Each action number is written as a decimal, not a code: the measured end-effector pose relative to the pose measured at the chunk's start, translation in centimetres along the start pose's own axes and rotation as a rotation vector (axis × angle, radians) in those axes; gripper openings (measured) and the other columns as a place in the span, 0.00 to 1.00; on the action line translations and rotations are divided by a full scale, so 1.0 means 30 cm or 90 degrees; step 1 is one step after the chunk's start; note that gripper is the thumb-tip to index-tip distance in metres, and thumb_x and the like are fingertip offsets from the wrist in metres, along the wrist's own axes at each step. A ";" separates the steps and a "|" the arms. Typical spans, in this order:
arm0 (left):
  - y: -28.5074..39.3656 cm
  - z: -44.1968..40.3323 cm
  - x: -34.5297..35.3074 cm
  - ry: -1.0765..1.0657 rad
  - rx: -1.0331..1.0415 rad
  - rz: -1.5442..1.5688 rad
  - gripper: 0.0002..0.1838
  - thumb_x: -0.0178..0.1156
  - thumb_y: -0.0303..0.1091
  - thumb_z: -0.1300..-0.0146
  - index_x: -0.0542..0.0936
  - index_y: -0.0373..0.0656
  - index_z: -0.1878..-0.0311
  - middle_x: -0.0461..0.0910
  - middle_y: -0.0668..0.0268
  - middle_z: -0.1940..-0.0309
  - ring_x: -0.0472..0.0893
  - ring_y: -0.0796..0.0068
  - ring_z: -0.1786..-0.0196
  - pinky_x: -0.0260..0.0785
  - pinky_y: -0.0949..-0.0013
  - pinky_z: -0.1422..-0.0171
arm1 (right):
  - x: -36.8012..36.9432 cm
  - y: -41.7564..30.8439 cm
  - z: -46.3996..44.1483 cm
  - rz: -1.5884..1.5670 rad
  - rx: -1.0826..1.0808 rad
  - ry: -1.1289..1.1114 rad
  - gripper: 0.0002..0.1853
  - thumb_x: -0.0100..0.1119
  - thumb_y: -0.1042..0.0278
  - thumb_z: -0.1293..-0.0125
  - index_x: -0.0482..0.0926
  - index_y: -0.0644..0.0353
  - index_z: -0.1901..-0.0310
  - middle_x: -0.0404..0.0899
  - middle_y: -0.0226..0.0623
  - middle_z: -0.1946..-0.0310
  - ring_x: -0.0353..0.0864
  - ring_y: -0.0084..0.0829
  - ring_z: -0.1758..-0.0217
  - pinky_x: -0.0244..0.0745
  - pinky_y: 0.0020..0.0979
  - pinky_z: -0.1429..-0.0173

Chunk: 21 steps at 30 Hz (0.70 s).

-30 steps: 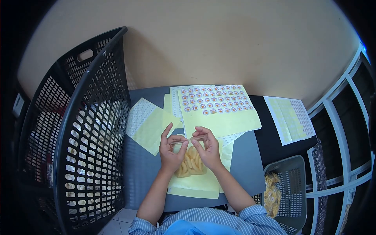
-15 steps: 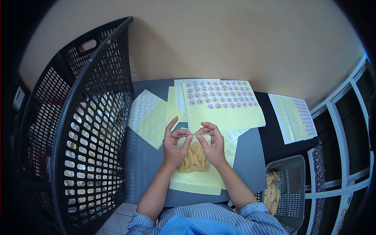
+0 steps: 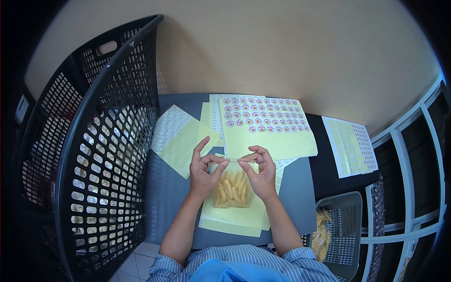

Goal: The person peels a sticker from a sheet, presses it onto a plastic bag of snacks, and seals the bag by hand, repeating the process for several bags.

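A clear plastic bag [image 3: 232,190] of yellow, finger-shaped snacks hangs upright over yellow backing paper [image 3: 230,222] on the grey table [image 3: 174,211]. My left hand [image 3: 205,171] pinches the left part of the bag's top edge between thumb and a finger, its index finger raised. Opposite it, my right hand [image 3: 260,172] pinches the right part of the same edge. A small gap separates the two pinches. Beyond the hands lies a sheet with rows of round red-and-white stickers [image 3: 265,115].
A tall black perforated basket [image 3: 110,141] holding packets stands at the left. More label sheets lie at the table's left [image 3: 176,136] and on a black surface at the right [image 3: 350,145]. A grey basket [image 3: 345,230] with yellow snack packs sits at lower right, near a white metal frame [image 3: 404,178].
My hands have moved apart along the bag's top edge, which now looks straighter and flatter. The bag's front shows more fully. The camera view has shifted slightly.
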State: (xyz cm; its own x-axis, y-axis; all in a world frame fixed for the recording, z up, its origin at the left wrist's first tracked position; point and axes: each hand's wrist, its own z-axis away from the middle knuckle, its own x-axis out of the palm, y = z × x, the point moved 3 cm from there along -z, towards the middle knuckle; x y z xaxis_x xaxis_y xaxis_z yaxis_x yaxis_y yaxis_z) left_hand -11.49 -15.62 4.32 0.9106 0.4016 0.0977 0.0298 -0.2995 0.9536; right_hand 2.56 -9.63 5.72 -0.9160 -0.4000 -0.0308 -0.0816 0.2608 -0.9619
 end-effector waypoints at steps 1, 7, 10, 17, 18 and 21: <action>0.003 -0.001 -0.004 -0.001 0.001 -0.002 0.39 0.59 0.19 0.48 0.49 0.35 0.36 0.80 0.61 0.71 0.79 0.76 0.62 0.67 0.75 0.52 | 0.000 0.001 -0.001 0.000 0.004 -0.002 0.18 0.57 0.80 0.46 0.65 0.65 0.53 0.79 0.34 0.71 0.77 0.23 0.60 0.65 0.28 0.47; 0.016 -0.010 -0.019 -0.051 -0.028 0.062 0.39 0.54 0.23 0.42 0.41 0.36 0.34 0.80 0.57 0.66 0.80 0.74 0.62 0.68 0.73 0.50 | -0.014 -0.007 -0.011 0.004 0.005 -0.002 0.18 0.57 0.80 0.46 0.66 0.65 0.54 0.79 0.33 0.71 0.77 0.22 0.60 0.65 0.27 0.47; 0.011 -0.011 -0.019 -0.073 -0.024 0.088 0.39 0.52 0.24 0.40 0.39 0.39 0.33 0.80 0.55 0.64 0.79 0.73 0.61 0.69 0.71 0.50 | -0.022 0.007 -0.017 -0.006 0.010 0.002 0.18 0.57 0.80 0.46 0.66 0.65 0.54 0.79 0.33 0.71 0.77 0.22 0.61 0.65 0.27 0.47; 0.005 0.008 0.022 -0.044 -0.049 0.036 0.45 0.59 0.20 0.49 0.43 0.40 0.33 0.78 0.63 0.69 0.78 0.76 0.61 0.70 0.72 0.51 | 0.019 -0.004 0.008 0.002 -0.018 -0.023 0.19 0.59 0.80 0.48 0.66 0.65 0.54 0.77 0.32 0.74 0.77 0.21 0.63 0.65 0.27 0.48; -0.003 0.007 0.020 -0.022 -0.072 0.039 0.45 0.60 0.20 0.51 0.45 0.40 0.33 0.78 0.65 0.71 0.78 0.79 0.63 0.70 0.75 0.53 | 0.022 0.006 0.008 0.003 -0.020 -0.018 0.19 0.59 0.80 0.48 0.66 0.65 0.54 0.77 0.32 0.74 0.77 0.21 0.63 0.65 0.27 0.48; -0.008 0.005 0.017 -0.035 -0.089 0.021 0.41 0.60 0.20 0.50 0.49 0.39 0.35 0.78 0.64 0.69 0.78 0.75 0.60 0.69 0.71 0.49 | 0.042 0.032 0.011 0.012 -0.014 -0.021 0.16 0.59 0.78 0.48 0.68 0.65 0.57 0.77 0.34 0.72 0.76 0.23 0.64 0.67 0.28 0.50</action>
State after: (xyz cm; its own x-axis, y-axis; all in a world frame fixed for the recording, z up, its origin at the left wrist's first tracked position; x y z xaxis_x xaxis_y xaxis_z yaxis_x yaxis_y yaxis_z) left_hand -10.97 -15.48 4.08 0.9317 0.3438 0.1172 -0.0545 -0.1867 0.9809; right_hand 1.47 -10.17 4.67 -0.9041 -0.4234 -0.0587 -0.0728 0.2878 -0.9549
